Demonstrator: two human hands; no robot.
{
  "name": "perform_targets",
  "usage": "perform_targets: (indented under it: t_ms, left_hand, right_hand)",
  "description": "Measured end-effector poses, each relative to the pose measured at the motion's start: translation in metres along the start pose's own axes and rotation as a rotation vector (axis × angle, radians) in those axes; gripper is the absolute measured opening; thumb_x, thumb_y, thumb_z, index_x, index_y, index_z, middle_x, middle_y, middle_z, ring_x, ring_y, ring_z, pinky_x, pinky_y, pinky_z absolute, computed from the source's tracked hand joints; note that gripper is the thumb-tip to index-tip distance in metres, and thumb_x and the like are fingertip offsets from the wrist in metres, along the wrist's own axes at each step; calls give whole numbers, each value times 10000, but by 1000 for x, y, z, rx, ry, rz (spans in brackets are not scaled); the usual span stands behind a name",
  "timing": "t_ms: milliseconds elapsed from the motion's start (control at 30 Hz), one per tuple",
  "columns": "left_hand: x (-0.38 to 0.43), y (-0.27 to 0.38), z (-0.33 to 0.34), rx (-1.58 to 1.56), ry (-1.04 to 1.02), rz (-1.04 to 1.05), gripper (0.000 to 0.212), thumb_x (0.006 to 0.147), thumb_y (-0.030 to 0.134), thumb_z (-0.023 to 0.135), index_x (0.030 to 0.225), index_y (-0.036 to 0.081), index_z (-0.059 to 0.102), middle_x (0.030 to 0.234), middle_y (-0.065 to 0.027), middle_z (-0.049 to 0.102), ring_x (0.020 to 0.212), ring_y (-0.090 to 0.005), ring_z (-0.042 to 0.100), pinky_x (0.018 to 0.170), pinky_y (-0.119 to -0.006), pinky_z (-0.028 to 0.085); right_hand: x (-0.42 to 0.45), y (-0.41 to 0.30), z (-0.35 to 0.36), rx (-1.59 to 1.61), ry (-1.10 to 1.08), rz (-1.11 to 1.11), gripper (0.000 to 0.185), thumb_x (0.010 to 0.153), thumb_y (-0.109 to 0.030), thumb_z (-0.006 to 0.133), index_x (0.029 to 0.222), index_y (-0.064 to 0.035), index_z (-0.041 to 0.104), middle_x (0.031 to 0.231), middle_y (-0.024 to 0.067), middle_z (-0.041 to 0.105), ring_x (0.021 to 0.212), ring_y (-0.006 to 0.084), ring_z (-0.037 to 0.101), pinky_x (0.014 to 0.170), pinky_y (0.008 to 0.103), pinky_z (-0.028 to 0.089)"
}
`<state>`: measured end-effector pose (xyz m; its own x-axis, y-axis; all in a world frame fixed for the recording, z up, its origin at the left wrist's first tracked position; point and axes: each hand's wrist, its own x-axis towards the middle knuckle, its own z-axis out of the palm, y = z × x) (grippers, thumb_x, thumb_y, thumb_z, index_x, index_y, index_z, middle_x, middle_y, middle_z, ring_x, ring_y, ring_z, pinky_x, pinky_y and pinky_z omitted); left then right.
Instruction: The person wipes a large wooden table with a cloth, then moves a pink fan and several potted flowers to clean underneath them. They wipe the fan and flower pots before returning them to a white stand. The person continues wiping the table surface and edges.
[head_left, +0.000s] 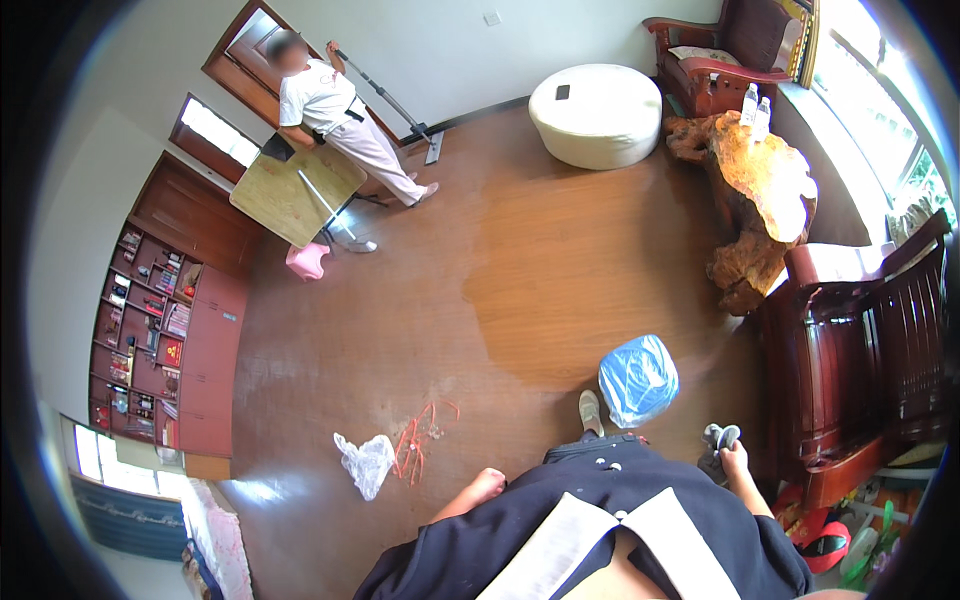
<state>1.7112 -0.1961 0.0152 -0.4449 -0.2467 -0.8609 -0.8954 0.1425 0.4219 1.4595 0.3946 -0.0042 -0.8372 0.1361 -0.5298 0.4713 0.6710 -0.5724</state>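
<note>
My left hand (486, 486) hangs by my side over the wood floor (360, 315), fingers curled; nothing shows in it. In my right hand (735, 456) is a bundle of grey items (714, 450), too small to name surely. Just ahead of me stands a blue bin (639, 381) wrapped in clear plastic, next to my light shoe (589, 409). To the left on the floor lie a crumpled translucent plastic bag (367, 461) and a tangle of orange-red strips (412, 442) with small debris.
A person (322, 97) holds a flat mop (390, 97) near a folding table (300, 191). Nearby are a dustpan (362, 246) and pink stool (307, 262). A white ottoman (596, 120), root-wood table (765, 176) and wooden bench (847, 375) stand rightward; a bookcase (210, 337) stands left.
</note>
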Motion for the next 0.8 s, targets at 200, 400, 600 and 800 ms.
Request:
perform_targets:
  t_ms: [200,400,600,800]
  left_hand:
    - [14,91,-50,-104,107,-76,142,871,252,522,891,120,572,813,-18,577,664,-136,561,478,-304,467]
    - [65,125,-112,18,85,-126,128,831,191,528,736,119,573,682,-30,567,556,-171,554,406,-328,433]
    - [72,235,-115,-445,-74,-101,126,809,142,515,686,139,544,659,-4,543,524,-162,539,388,-323,410]
    - [95,278,-60,65,51,-171,264,890,244,531,1112,103,511,976,-54,570,834,-184,590,646,-357,510]
  right_hand:
    - [13,-33,-1,-52,24,138,358,698,-92,535,1046,-24,586,953,201,643,921,342,619,830,389,471]
    - [31,-58,12,17,67,82,404,719,-158,518,1088,-3,572,1026,209,625,997,335,592,888,388,440]
    - [34,-67,-12,-64,173,108,419,754,-239,531,1125,-47,566,1058,208,609,1019,359,565,893,398,435]
    - [40,-35,-33,151,107,293,424,742,-133,576,1155,-43,554,1042,132,632,993,261,594,896,340,442]
